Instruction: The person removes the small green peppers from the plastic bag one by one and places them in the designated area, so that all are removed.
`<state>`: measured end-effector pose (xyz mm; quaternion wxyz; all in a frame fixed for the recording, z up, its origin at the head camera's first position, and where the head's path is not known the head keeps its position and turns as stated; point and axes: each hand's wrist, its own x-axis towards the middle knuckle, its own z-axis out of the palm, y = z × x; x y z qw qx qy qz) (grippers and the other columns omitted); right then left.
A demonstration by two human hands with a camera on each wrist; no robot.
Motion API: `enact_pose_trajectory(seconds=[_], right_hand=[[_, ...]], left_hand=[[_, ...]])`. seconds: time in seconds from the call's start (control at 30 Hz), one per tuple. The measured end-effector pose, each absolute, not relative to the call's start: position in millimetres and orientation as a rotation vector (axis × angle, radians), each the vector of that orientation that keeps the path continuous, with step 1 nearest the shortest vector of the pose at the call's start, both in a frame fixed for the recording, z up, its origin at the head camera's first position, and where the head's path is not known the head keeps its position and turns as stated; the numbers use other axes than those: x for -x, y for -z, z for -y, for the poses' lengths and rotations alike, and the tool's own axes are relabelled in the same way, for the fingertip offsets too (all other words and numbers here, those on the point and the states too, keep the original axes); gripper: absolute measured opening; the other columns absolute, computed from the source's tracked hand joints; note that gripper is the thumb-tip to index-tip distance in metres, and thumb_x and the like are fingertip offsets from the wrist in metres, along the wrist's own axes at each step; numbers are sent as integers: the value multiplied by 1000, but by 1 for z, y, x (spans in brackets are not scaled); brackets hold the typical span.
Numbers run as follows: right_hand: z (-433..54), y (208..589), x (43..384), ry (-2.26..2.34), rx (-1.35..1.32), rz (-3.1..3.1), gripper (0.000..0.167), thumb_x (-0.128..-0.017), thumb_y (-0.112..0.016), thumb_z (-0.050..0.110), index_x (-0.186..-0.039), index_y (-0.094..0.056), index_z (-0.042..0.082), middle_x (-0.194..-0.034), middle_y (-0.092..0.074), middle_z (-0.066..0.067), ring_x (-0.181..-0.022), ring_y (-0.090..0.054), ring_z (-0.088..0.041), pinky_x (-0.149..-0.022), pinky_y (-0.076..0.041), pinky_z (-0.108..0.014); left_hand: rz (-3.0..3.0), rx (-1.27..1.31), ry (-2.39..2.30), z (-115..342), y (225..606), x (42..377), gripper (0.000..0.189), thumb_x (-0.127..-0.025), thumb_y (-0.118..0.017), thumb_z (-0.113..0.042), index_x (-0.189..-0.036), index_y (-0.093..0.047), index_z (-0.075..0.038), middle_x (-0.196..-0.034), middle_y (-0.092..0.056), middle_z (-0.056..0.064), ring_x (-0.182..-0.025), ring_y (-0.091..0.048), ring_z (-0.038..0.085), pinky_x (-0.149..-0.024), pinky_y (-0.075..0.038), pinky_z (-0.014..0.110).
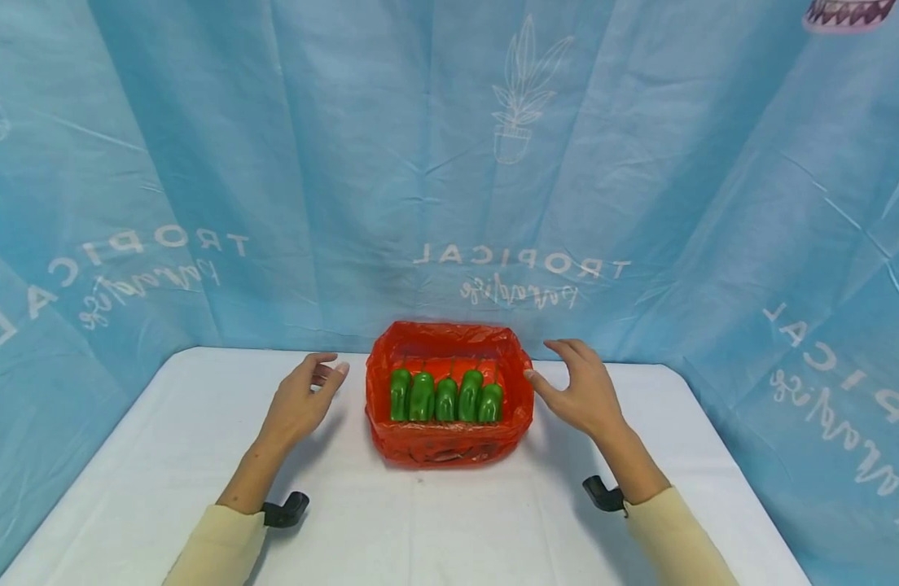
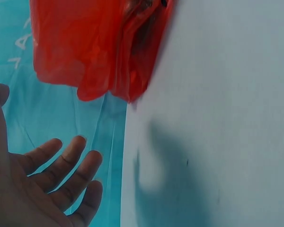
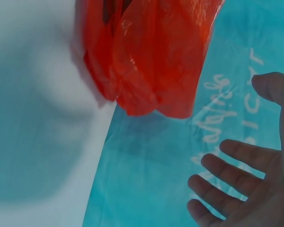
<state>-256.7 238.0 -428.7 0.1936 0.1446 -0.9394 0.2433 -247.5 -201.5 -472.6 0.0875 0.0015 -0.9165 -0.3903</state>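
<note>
- Head view: red bag-lined container [image 1: 438,448] just below the middle of the frame, set on the white table [image 1: 420,529], near the foot of the blue curtain [image 1: 391,179].
- Inside the container, five green peppers [image 1: 445,400], side by side in a row, stems toward the top of the frame.
- Left of the container, left hand [image 1: 299,403], fingers loosely bent, thumb apart, grasping nothing; clear gap to the container, seen again at lower left of the left wrist view.
- Right of the container, right hand [image 1: 585,391], fingers loosely spread, likewise grasping nothing; thumb tip just beside the rim in the head view, apart from the container in the right wrist view.
- Step in hand, by judgement: both hands poised at either side, without a hold. Cannot tell whether approaching or letting go.
- For any move of the container: probably best to bring both palms in evenly, press the firmer sides rather than slack plastic, and keep level.
</note>
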Motion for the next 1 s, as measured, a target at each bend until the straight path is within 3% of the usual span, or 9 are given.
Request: enact_pose_trajectory(seconds=[0.5, 0.77, 1.0], right_hand=[[-215, 427, 256, -714, -506, 2654, 61, -95, -75, 47, -140, -66, 7, -142, -62, -12, -132, -56, -37, -107, -48, -61], [-204, 428, 256, -725, -561, 2651, 60, -94, -76, 44, -138, -67, 3, -138, -63, -11, -130, -58, -35, -106, -50, -57], [-194, 429, 257, -730, -571, 2701, 59, -94, -77, 43, -138, -67, 5, -135, -64, -9, -125, -61, -32, -104, -52, -55]], left_hand=[[2702, 43, 1254, 179, 478, 253, 72, -104, -53, -65, -150, -52, -10, -121, -68, 12, -110, -65, 29, -92, -57, 49], [2660, 110, 1286, 172, 481, 252, 53, -106, -61, -48, -141, -60, -9, -108, -70, 8, -96, -66, 23, -78, -54, 36], [2623, 132, 1314, 167, 484, 251, 34, -106, -64, -32, -131, -66, -10, -102, -73, 5, -92, -68, 21, -78, -56, 35]])
